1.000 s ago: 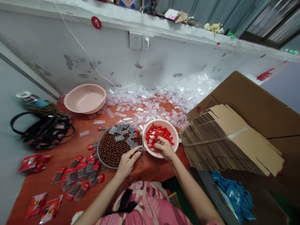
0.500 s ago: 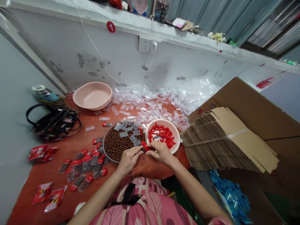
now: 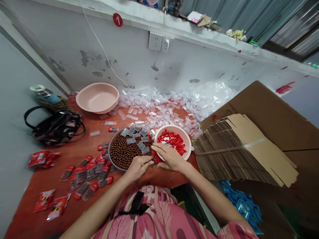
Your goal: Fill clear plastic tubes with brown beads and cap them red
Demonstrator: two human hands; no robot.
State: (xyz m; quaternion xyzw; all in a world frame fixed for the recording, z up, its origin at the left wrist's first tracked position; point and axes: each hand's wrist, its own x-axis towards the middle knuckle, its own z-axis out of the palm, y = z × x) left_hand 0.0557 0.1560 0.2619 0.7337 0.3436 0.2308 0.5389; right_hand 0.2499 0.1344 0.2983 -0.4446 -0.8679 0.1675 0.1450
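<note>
My left hand (image 3: 139, 167) is closed in a pinch at the near rim of a metal bowl (image 3: 112, 163) of brown balls (image 3: 124, 149). What its fingers grip is mostly hidden. My right hand (image 3: 170, 157) bends over a red cap (image 3: 156, 157), which shows between the two hands. Several small clear boxes (image 3: 131, 141) lie on top of the balls. Beside that bowl, a pale pink bowl (image 3: 188, 141) holds red caps (image 3: 177, 141). Left of the metal bowl lies a pile of filled clear boxes with red caps (image 3: 91, 172).
Many loose clear boxes (image 3: 169, 111) cover the back of the red table (image 3: 62, 205). A pink basin (image 3: 97, 98), black handbag (image 3: 58, 127) and red packets (image 3: 58, 206) stand or lie left. Flattened cardboard (image 3: 239, 149) leans on the right; blue packets (image 3: 243, 205) sit below.
My right hand's fingers have stretched forward over the red cap, covering more of it. My left hand stays close beside it. The camera view has shifted slightly.
</note>
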